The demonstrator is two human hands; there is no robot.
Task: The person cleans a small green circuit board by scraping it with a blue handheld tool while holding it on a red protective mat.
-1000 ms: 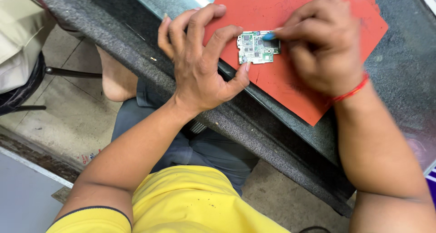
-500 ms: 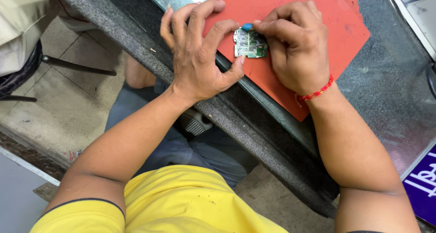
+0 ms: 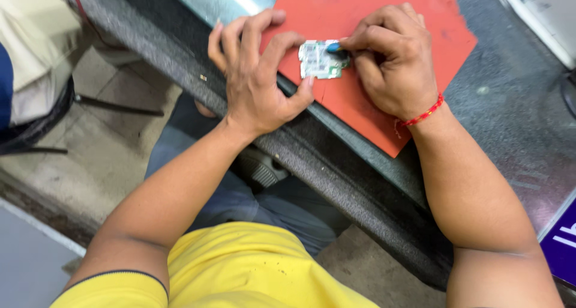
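Note:
A small pale green circuit board (image 3: 320,61) lies on an orange-red mat (image 3: 384,20) on the grey workbench. My left hand (image 3: 255,74) pins the board's left edge with forefinger and thumb. My right hand (image 3: 393,59) is closed around a small blue-tipped tool (image 3: 333,46) whose tip rests on the board's upper right corner. A red thread band circles my right wrist.
The dark grey bench edge (image 3: 336,176) runs diagonally in front of my lap. A light-coloured box (image 3: 540,14) stands at the top right. A blue object (image 3: 561,242) sits at the right edge. A chair with a cream cushion (image 3: 33,56) stands on the floor at left.
The view has shifted slightly, so hands and board sit a little further right in the picture. Both hands keep their hold on the board and the tool.

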